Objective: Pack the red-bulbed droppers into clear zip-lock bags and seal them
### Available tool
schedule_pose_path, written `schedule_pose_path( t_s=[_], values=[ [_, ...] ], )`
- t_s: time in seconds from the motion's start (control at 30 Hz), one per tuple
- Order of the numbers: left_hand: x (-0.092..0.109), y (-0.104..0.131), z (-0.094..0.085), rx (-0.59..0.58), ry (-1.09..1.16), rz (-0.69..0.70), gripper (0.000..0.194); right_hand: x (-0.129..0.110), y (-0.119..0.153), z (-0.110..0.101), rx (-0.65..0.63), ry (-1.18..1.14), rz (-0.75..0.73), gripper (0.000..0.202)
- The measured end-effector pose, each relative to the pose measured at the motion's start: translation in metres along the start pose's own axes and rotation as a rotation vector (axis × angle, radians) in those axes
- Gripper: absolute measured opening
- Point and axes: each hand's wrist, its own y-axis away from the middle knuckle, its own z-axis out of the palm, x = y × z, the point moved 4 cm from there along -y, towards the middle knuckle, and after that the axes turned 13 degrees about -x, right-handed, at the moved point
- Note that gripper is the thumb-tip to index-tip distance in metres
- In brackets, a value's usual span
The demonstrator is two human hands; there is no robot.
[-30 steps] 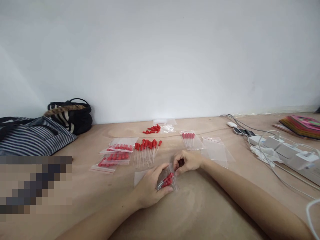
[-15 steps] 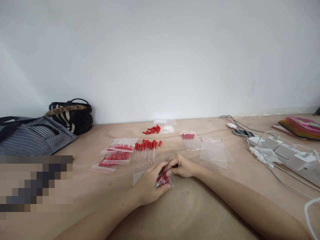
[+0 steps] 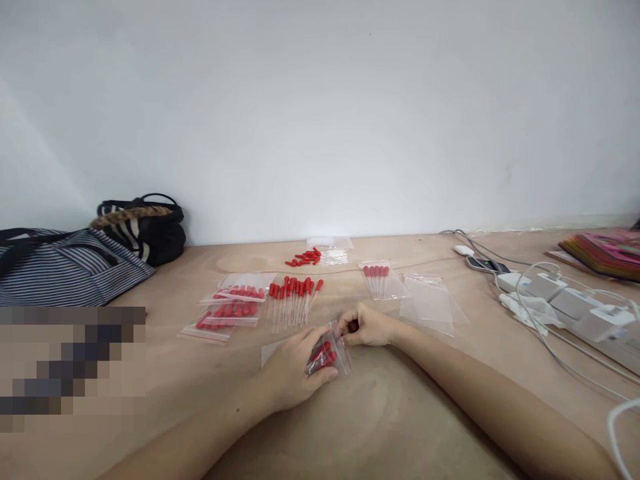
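Bag (image 3: 343,359) of red-bulbed droppers (image 3: 326,353): left hand (image 3: 295,367) grips it, right hand (image 3: 367,327) pinches its edge; green mark (image 3: 486,262) on black device (image 3: 480,265) unreadable.

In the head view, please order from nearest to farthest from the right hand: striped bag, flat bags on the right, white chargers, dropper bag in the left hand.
From the right hand:
1. Dropper bag: at its fingertips.
2. Flat bags: beyond, to its right.
3. White chargers: farther right.
4. Striped bag: at the left edge.

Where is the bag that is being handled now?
In the head view, the clear bag is at lower middle, in the left hand; the right hand touches its right edge, and loose droppers lie beyond.
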Motion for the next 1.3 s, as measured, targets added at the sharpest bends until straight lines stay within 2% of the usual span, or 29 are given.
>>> schedule_pose_path(
  t_s=[0.1,0.27,0.37,0.47,0.53,0.63,0.77,0.9,1.03,1.13,1.3],
  values=[
    [-0.003,0.002,0.003,0.019,-0.012,-0.057,0.048,0.004,-0.001,-0.005,0.022,0.085,0.013,0.02],
    [-0.004,0.002,0.006,0.081,0.008,-0.039,0.044,0.008,-0.016,-0.035,0.386,0.411,0.078,0.016],
    [-0.003,0.002,0.005,0.113,0.023,-0.013,0.039,0.008,-0.036,-0.047,0.45,0.489,0.073,0.031],
    [-0.001,0.002,0.004,0.111,0.024,0.001,0.034,0.005,-0.059,-0.047,0.407,0.675,0.048,0.055],
    [-0.001,0.002,0.004,0.101,0.022,0.01,0.031,0.005,-0.072,-0.043,0.328,0.803,0.018,0.061],
    [0.0,0.003,0.005,0.091,0.022,0.018,0.03,0.006,-0.08,-0.04,0.258,0.865,-0.035,0.052],
    [0.002,0.003,0.005,0.076,0.03,0.032,0.028,0.009,-0.068,-0.046,0.26,0.86,-0.075,0.04],
    [0.003,0.003,0.003,0.079,0.03,0.037,0.028,0.011,-0.058,-0.052,0.236,0.878,-0.066,0.051],
    [0.004,0.003,0.002,0.083,0.033,0.034,0.028,0.01,-0.065,-0.047,0.169,0.946,-0.042,0.061],
    [0.004,0.003,0.002,0.084,0.035,0.032,0.028,0.008,-0.071,-0.044,0.122,0.96,-0.022,0.056],
    [0.003,0.003,0.004,0.08,0.017,0.05,0.029,0.006,-0.065,-0.051,0.131,0.959,0.0,0.045]
  ],
)
